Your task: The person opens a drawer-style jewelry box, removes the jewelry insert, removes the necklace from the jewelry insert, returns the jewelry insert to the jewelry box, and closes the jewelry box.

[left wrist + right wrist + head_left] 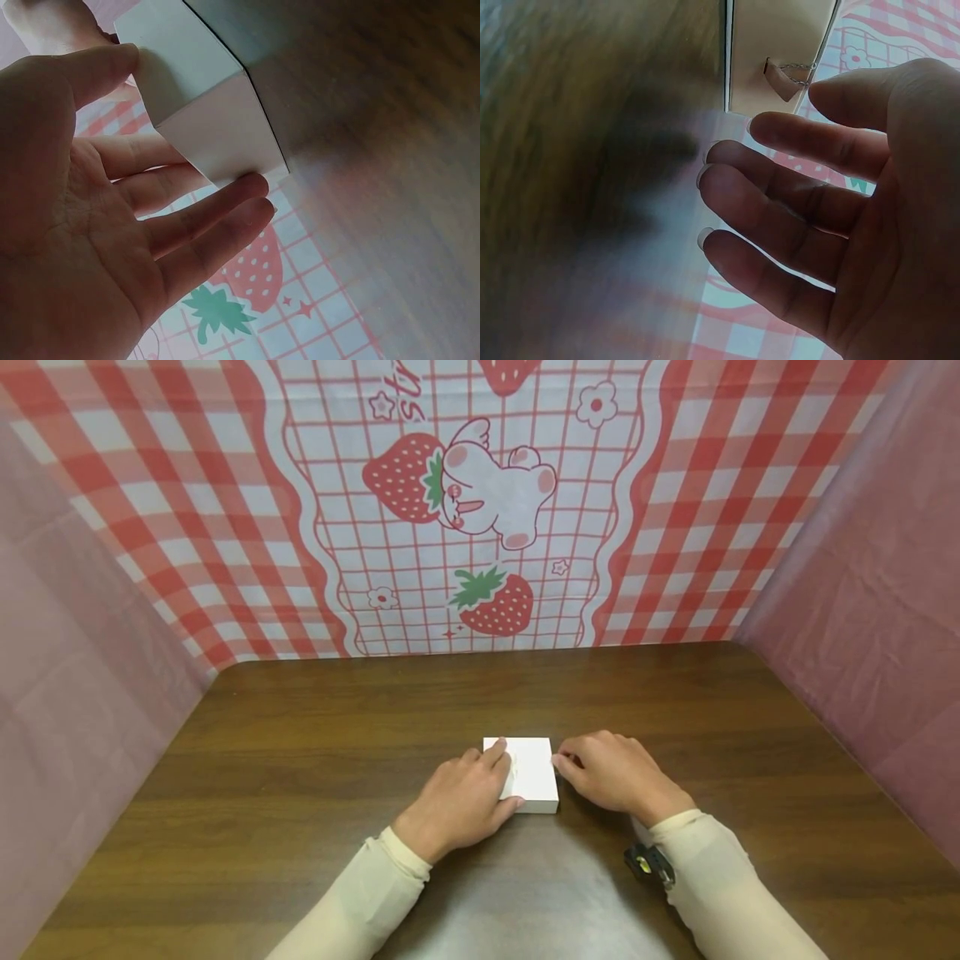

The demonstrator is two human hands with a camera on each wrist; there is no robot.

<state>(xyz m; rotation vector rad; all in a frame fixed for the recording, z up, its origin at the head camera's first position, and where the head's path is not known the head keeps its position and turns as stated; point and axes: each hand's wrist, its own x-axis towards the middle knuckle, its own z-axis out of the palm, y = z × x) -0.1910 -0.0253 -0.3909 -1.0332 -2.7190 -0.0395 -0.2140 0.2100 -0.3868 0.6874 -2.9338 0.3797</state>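
Observation:
A small white box (534,770) lies on the brown wooden table. My left hand (467,793) holds it from the left, thumb at the near edge and index finger over the top. In the left wrist view, the box (199,90) sits between the thumb and the fingers. My right hand (611,772) is at the box's right side, thumb and index fingertips close to it. Seen from the right wrist, a small pale tab (782,82) and a thin silver chain (799,67) show on the box's side, right by my thumb tip. The right fingers are loosely bent and spread.
A red-and-white checked cloth (675,527) with strawberries hangs behind the table (300,827). Pink cloth walls (870,593) stand on both sides. A dark device (649,864) is strapped at the right wrist, over the cream sleeve.

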